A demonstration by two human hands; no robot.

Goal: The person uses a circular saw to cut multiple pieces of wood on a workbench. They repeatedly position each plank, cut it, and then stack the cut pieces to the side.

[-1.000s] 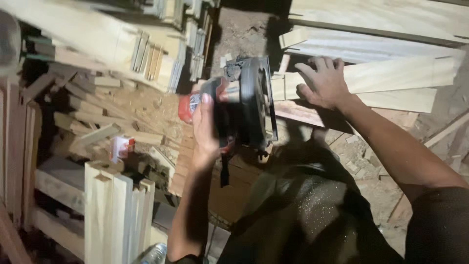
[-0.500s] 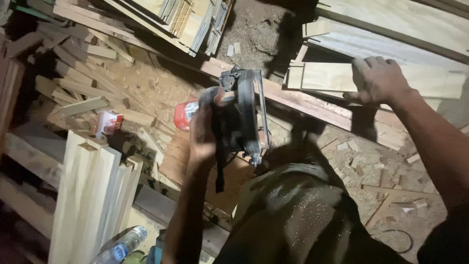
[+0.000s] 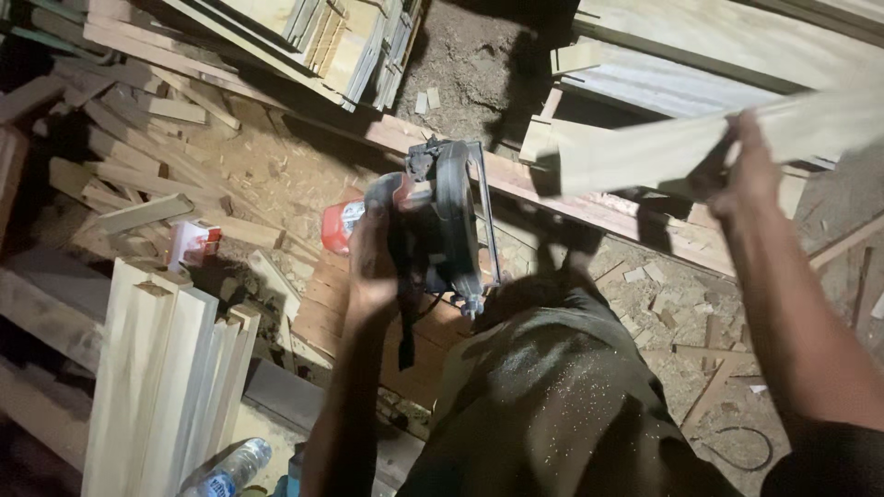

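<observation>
My left hand [image 3: 373, 262] grips the handle of a black and red circular saw [image 3: 442, 216], held over a low wooden work surface [image 3: 322, 313] in front of my knee. My right hand [image 3: 746, 170] is raised at the right and holds a pale wooden board [image 3: 645, 147] lifted off the stack, its length running left to right and blurred by motion.
Pale planks [image 3: 175, 368] stand bundled at the lower left, with a plastic bottle [image 3: 226, 469] beside them. Offcuts and sawdust [image 3: 184, 175] cover the ground at the left. More boards [image 3: 718, 46] are stacked at the top right, another stack [image 3: 341, 46] at the top centre.
My right hand went from resting flat on the stacked boards to gripping one and lifting it up. The left hand kept hold of the saw.
</observation>
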